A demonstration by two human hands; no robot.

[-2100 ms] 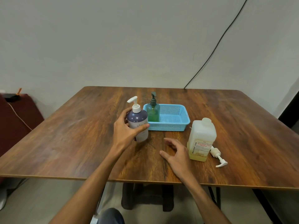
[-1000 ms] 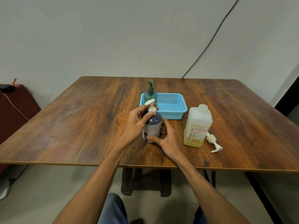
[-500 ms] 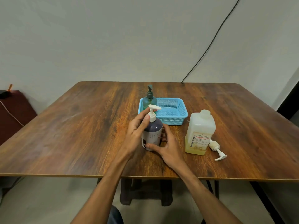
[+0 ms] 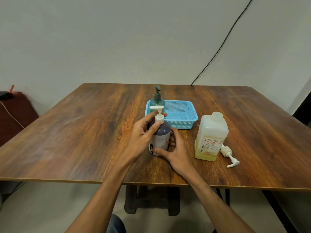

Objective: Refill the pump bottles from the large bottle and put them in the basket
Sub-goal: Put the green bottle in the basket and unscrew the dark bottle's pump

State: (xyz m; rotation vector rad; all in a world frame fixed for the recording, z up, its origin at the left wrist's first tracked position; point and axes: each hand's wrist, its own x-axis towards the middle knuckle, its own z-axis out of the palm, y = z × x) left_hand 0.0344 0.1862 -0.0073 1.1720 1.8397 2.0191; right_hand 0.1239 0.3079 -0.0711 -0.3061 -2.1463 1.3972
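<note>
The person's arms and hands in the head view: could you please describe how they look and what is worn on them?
Both forearms are bare right up to the bottom edge of the picture, so no sleeves show. The left hand and the right hand wear no gloves, and no watch, bracelet or ring is visible on either.

Two pump bottles stand on the one wooden table [image 4: 70, 135]: a purple pump bottle [image 4: 161, 137] near the middle and a green pump bottle [image 4: 157, 102] farther back. One large bottle [image 4: 211, 137] stands at right, one loose pump head [image 4: 229, 156] lies beside it, and one blue basket [image 4: 180, 113] sits at the far middle.
</note>
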